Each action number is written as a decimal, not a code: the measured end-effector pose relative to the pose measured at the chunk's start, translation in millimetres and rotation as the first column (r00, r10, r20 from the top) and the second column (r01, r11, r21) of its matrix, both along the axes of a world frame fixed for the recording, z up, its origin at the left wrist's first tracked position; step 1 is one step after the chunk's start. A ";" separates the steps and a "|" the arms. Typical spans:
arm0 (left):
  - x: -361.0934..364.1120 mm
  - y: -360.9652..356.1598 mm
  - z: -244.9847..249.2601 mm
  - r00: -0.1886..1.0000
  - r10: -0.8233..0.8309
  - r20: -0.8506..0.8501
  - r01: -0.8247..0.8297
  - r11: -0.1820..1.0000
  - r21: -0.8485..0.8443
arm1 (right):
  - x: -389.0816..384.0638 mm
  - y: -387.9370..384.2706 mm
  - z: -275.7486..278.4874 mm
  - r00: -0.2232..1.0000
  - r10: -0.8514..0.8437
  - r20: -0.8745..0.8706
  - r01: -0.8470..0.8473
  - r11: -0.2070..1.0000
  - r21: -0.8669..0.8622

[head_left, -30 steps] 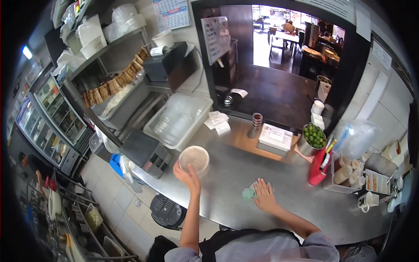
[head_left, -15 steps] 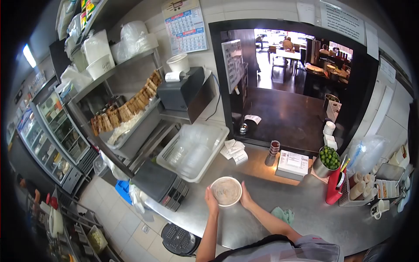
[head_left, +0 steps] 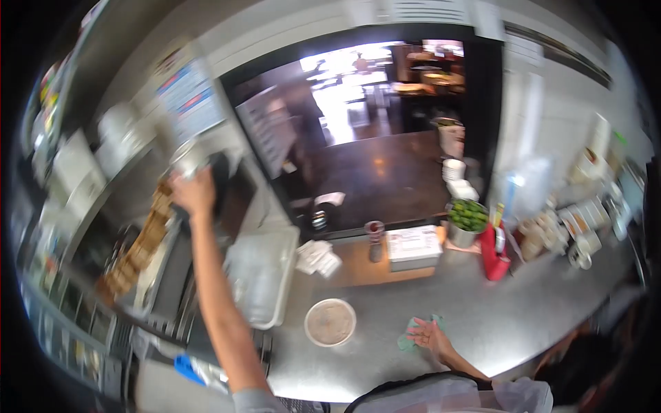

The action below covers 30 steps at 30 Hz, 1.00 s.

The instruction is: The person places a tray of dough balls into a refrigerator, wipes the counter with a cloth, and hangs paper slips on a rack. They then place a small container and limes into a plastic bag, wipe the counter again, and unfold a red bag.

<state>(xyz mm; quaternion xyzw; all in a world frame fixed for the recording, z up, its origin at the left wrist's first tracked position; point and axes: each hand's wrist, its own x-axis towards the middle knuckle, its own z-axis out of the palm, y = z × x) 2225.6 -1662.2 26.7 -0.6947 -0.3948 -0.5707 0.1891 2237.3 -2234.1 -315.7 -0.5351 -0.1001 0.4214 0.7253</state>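
Note:
A round white bowl (head_left: 330, 322) with a pale brownish content sits on the steel counter, out of both hands. My left hand (head_left: 194, 191) is stretched up to the far left, its fingers right at a white tub (head_left: 189, 157) on top of the dark printer (head_left: 220, 175). Motion smears those fingers, and I cannot tell whether they grip the tub. To the right of the bowl, my right hand (head_left: 428, 334) lies over a green cloth (head_left: 407, 340) with its fingers spread.
A white plastic basket (head_left: 282, 292) holds clear containers beside paper slips (head_left: 319, 258). Along the pass window stand a printed box (head_left: 414, 249), a metal pot of green limes (head_left: 463, 237) and a red holder (head_left: 494, 255). A person's dark head shows at lower right.
Both hands have let go of the bowl, which now rests on the counter. My left hand has moved up to the printer, my right hand to the green cloth. The view has turned right.

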 end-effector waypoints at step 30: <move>75.3 -618.2 -204.7 -0.092 -0.961 0.260 0.462 -0.272 -0.844 | 132.8 -254.5 158.1 0.026 0.299 0.954 -0.096 0.951 -0.295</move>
